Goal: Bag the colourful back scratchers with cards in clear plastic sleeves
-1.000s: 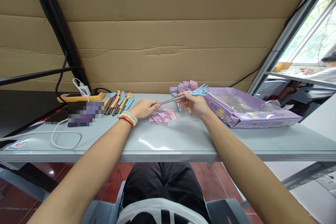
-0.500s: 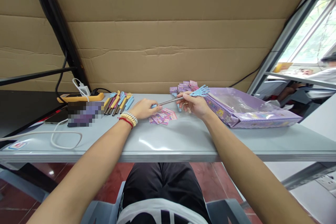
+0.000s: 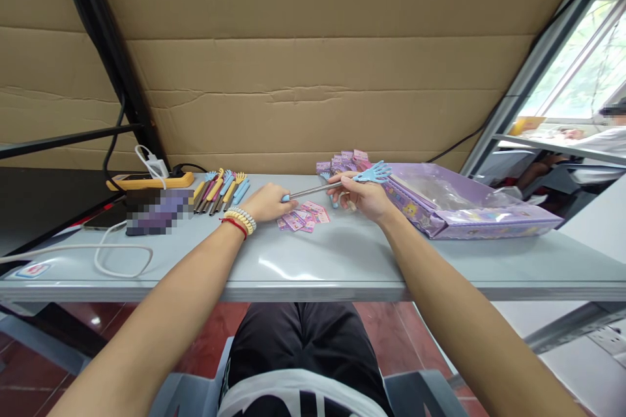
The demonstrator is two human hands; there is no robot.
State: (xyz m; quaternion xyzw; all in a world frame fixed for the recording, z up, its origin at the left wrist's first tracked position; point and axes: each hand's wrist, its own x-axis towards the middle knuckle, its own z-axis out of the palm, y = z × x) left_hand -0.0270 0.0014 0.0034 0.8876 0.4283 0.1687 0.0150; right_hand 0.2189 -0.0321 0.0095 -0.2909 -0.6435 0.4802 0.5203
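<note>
Both hands hold a telescopic back scratcher (image 3: 317, 189) with a metal rod and a blue hand-shaped head (image 3: 372, 173). My left hand (image 3: 268, 202) is closed round its blue handle end. My right hand (image 3: 360, 197) pinches the rod just behind the head. The scratcher hangs a little above a small pile of pink and purple cards (image 3: 304, 216) on the grey table (image 3: 342, 260).
A row of several more scratchers (image 3: 221, 190) lies at the back left beside a yellow power strip (image 3: 151, 181). A white cable (image 3: 117, 259) loops at the left. A purple box under clear plastic (image 3: 454, 203) sits at the right, with card stacks (image 3: 343, 160) behind.
The blue handle tip has come out of my left hand as the rod slid slightly. Both hands stay almost where they were.
</note>
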